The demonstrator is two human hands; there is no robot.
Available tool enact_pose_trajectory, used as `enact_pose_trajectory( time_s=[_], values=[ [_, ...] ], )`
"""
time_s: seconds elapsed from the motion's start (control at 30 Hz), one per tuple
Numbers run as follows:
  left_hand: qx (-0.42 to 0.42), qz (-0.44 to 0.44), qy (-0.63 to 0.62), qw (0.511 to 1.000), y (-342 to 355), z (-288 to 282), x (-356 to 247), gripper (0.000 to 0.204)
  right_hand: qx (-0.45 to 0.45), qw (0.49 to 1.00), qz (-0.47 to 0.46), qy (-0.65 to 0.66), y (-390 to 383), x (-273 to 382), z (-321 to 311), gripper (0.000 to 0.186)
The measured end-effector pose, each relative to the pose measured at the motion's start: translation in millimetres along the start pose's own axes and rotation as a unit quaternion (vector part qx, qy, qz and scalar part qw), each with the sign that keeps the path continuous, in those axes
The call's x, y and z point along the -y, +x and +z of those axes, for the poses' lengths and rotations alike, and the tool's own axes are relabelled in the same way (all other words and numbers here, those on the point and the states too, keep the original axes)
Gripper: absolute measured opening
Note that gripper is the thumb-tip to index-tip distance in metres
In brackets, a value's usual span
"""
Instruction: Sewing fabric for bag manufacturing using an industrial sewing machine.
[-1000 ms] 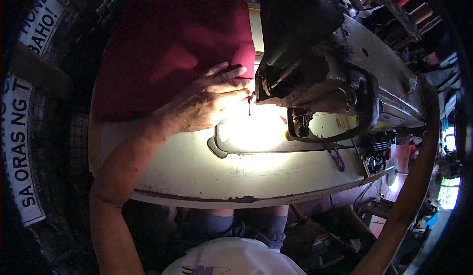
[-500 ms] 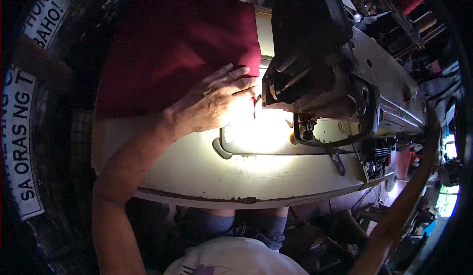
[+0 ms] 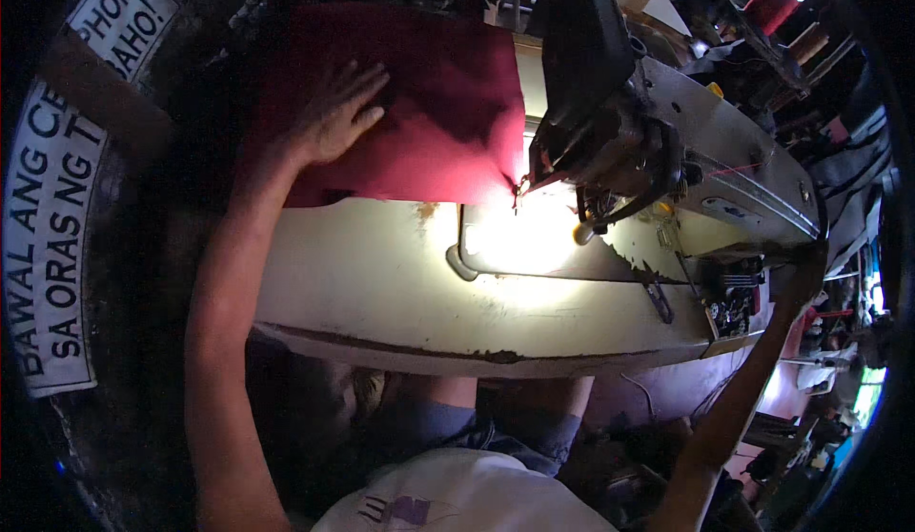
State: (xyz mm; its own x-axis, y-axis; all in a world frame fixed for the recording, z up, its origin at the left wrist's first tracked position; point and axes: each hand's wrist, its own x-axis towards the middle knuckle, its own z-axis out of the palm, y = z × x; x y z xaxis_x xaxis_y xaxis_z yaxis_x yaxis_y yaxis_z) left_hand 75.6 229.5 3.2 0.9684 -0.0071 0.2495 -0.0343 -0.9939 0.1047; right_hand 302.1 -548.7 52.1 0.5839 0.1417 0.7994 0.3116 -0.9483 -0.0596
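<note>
My left hand (image 3: pixel 338 112) lies open on the maroon cloth (image 3: pixel 419 170), toward its left part, fingers extended. The cloth covers the upper left of the pale sewing table (image 3: pixel 353 265), its right corner under the presser foot (image 3: pixel 518 194) of a dark sewing machine (image 3: pixel 596 141), lit brightly from below the head. My right arm reaches up the right side to the machine's far right end, where my right hand (image 3: pixel 808 260) is dark and small, its fingers hidden.
Small scissors or a blue tool (image 3: pixel 660 301) lie near the table's front right, beside a dark tray of small parts (image 3: pixel 726 308). Red thread spools (image 3: pixel 770 6) stand behind at upper right. Signboards (image 3: pixel 57 236) are at left. Clutter fills the room at right.
My left hand has moved up and left, away from the needle onto the middle-left of the cloth. The view has shifted, showing more of the machine's right part.
</note>
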Motion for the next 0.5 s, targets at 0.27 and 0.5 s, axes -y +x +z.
enact_pose_trajectory(
  time_s=[0.27,0.5],
  values=[
    [0.019,-0.135,0.102,0.985,-119.7,1.2,-76.1,0.063,0.297,0.88,-0.157,0.337,-191.4,369.5,-110.5,0.059],
    [0.072,-0.207,0.098,0.971,-232.9,-48.1,-223.9,0.069,0.304,0.84,-0.338,0.297,-239.4,447.8,-108.5,0.064]
  ],
)
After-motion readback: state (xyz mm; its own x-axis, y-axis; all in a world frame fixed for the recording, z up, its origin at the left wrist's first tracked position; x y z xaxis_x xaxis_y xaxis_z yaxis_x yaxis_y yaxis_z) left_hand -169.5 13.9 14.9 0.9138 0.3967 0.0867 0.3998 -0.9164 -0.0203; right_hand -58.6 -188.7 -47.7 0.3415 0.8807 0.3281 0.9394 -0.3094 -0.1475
